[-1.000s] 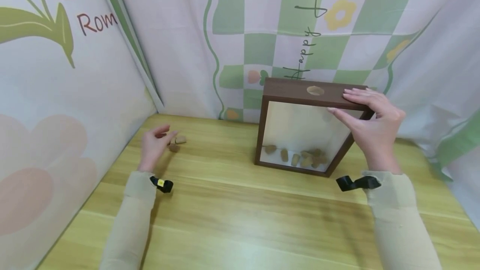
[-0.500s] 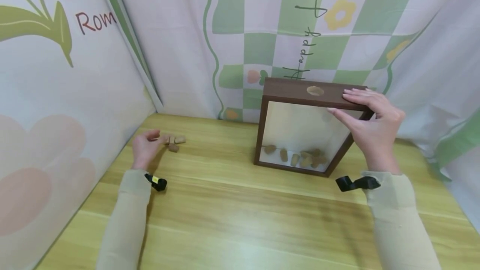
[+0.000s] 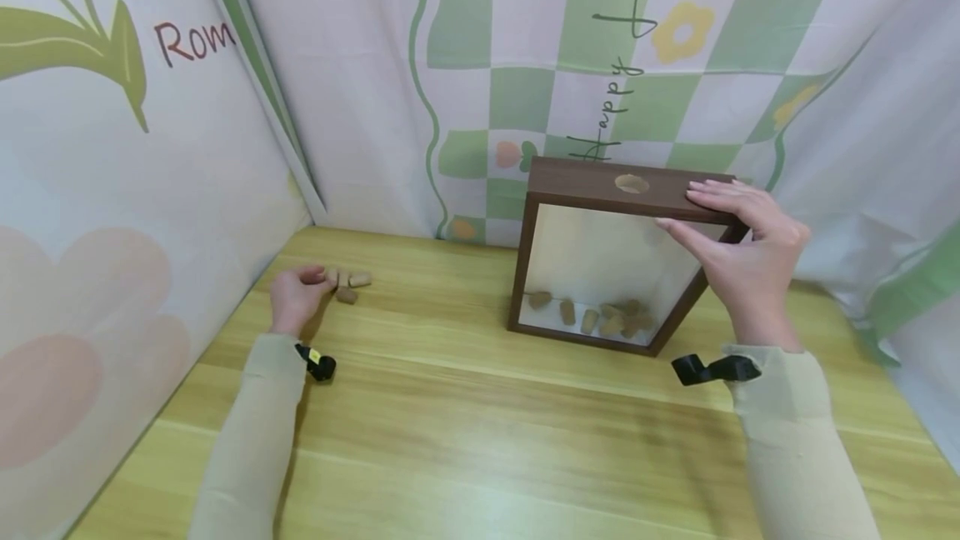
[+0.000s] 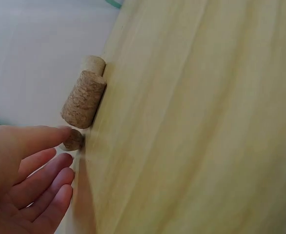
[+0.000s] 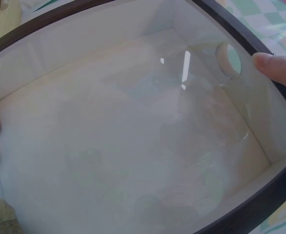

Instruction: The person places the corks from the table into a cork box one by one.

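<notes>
My left hand (image 3: 295, 298) is at the far left of the table, by a small group of wine corks (image 3: 361, 279). Between its thumb and index fingertips sits one cork (image 4: 73, 140), low on the wood; the other fingers curl loosely. Just beyond, in the left wrist view, lies a thicker cork (image 4: 84, 100). A brown-framed shadow box (image 3: 570, 178) stands upright with several corks (image 3: 590, 322) along its bottom behind the clear front. My right hand (image 3: 757, 244) grips its top right corner, thumb on the front edge and fingers over the top.
A round hole (image 3: 632, 183) opens in the top of the box. Wood-grain table (image 3: 465, 423) stretches between the hands and toward me. A printed curtain (image 3: 517, 98) hangs close behind the box, and a patterned wall cloth (image 3: 112, 215) borders the left side.
My left hand has shifted left and slightly down beside the corks, its fingertips now closed around the one nearest it. The right hand and the box have stayed in place.
</notes>
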The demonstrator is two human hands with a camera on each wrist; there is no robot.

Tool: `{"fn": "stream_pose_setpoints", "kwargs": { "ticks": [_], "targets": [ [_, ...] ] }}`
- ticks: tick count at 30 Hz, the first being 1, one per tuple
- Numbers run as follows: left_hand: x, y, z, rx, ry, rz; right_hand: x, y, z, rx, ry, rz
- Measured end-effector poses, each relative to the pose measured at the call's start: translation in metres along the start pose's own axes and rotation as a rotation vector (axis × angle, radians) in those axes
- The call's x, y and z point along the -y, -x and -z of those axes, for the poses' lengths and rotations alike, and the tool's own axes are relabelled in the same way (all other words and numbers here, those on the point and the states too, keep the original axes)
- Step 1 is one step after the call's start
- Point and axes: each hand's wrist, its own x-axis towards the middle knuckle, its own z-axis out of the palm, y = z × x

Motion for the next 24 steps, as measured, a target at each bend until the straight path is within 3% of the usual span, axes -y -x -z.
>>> {"fn": "stream_pose_setpoints", "kwargs": {
  "ticks": [9,18,24],
  "targets": [
    [-0.006,-0.001,0.003,0.048,-0.041,0.014,0.010,0.000,0.000,-0.002,-0.001,-0.001],
    [-0.008,-0.002,0.001,0.060,-0.044,0.015,0.027,-0.002,0.000,-0.002,-0.001,0.010],
    [-0.007,-0.004,0.000,0.053,-0.029,0.019,0.028,-0.003,0.000,-0.003,-0.001,0.008]
  ]
}}
